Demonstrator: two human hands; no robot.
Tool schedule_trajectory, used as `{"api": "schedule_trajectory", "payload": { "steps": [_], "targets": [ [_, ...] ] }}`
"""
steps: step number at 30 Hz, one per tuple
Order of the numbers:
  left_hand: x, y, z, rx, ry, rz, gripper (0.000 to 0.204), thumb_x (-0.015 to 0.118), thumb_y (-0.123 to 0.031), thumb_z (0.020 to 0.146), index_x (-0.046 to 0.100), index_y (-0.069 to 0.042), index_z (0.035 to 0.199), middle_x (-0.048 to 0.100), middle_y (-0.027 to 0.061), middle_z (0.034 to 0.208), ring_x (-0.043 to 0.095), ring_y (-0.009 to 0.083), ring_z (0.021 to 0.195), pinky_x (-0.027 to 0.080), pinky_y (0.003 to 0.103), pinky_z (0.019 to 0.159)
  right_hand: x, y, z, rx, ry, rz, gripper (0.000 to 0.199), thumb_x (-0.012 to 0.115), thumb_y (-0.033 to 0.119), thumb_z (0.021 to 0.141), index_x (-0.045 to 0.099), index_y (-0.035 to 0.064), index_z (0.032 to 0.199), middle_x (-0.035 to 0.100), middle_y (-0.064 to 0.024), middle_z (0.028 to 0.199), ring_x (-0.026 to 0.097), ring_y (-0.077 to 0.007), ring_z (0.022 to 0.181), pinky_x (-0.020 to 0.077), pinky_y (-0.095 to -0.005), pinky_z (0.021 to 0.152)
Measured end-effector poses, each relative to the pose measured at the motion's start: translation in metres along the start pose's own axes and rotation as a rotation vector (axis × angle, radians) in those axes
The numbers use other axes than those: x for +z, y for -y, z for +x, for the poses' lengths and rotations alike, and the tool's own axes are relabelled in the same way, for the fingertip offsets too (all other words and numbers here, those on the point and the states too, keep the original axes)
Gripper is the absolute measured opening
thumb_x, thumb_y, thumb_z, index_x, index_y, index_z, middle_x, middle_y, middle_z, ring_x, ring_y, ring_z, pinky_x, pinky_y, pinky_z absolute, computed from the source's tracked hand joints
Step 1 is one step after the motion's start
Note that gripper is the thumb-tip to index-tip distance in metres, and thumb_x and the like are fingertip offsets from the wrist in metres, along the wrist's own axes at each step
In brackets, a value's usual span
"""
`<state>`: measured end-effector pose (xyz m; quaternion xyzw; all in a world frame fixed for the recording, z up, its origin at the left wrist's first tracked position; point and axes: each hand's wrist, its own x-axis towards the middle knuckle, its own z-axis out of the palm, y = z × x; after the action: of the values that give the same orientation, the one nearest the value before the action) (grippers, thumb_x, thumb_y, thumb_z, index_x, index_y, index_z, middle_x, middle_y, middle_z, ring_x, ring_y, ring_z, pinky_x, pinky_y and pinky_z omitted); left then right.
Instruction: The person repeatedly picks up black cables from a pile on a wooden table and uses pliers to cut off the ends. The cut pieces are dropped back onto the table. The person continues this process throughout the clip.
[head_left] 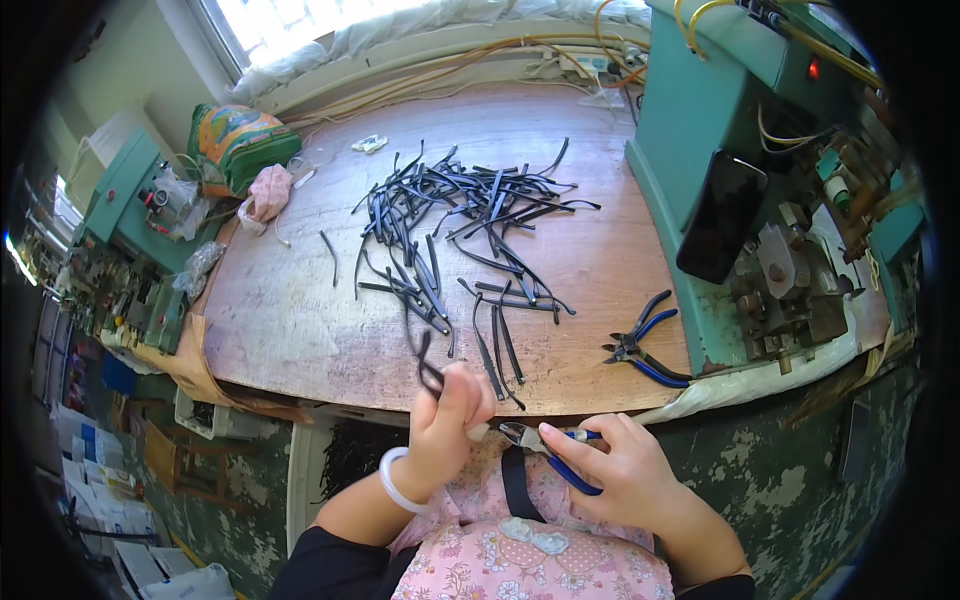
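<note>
My left hand (450, 415) is closed around a few dark eyeglass temples (428, 372), whose ends stick up past the table's front edge. My right hand (625, 465) grips blue-handled pliers (572, 474), with the jaws pointing left toward my left fingers. Both hands are just in front of the table, above my lap. Whether the jaws touch anything is too small to make out. A loose heap of black eyeglass temples (440, 190) covers the middle of the table, with several strays lying nearer to me.
Blue-and-black cutting pliers (627, 350) lie spread at the table's right front. A green machine (665, 140) with a black phone (722, 215) against it stands on the right. Another green machine (125, 200), a colourful sack (235, 140) and a pink cloth bundle (265, 195) are at left.
</note>
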<state>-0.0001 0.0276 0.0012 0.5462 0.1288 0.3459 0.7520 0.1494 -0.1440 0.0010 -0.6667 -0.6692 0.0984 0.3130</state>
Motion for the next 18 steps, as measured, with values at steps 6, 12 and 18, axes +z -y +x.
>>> {"api": "schedule_trajectory", "payload": {
  "steps": [6, 12, 18],
  "targets": [
    [0.022, 0.018, -0.017, 0.412, -0.269, 0.224, 0.045, 0.038, -0.044, 0.106, 0.037, -0.012, 0.074, 0.034, -0.0021, 0.061, 0.030, 0.0082, 0.053, 0.027, 0.025, 0.049, -0.004, 0.012, 0.003, 0.027, -0.046, 0.095, 0.065, 0.076, 0.018, 0.071, 0.062, 0.0209, 0.133, 0.053, -0.0110, 0.100, 0.055, -0.0294, 0.090, 0.0474, -0.0389, 0.078],
    [0.019, 0.018, -0.017, 0.392, -0.217, 0.182, 0.045, 0.038, -0.042, 0.106, 0.039, -0.011, 0.075, 0.038, -0.0003, 0.064, 0.031, 0.0080, 0.051, 0.030, 0.024, 0.050, 0.001, 0.011, -0.004, 0.083, -0.009, 0.072, 0.066, 0.078, 0.021, 0.070, 0.061, 0.0218, 0.135, 0.053, -0.0128, 0.100, 0.057, -0.0294, 0.087, 0.0493, -0.0388, 0.079],
    [0.000, 0.009, 0.033, -0.024, -0.193, 0.197, 0.029, 0.049, -0.028, 0.104, 0.054, -0.004, 0.088, 0.056, 0.0065, 0.081, 0.059, 0.0182, 0.067, 0.048, 0.031, 0.058, 0.003, 0.006, -0.008, 0.094, -0.080, 0.086, 0.064, 0.077, 0.022, 0.072, 0.061, 0.0225, 0.134, 0.055, -0.0135, 0.102, 0.059, -0.0301, 0.087, 0.0497, -0.0389, 0.078]
  ]
}}
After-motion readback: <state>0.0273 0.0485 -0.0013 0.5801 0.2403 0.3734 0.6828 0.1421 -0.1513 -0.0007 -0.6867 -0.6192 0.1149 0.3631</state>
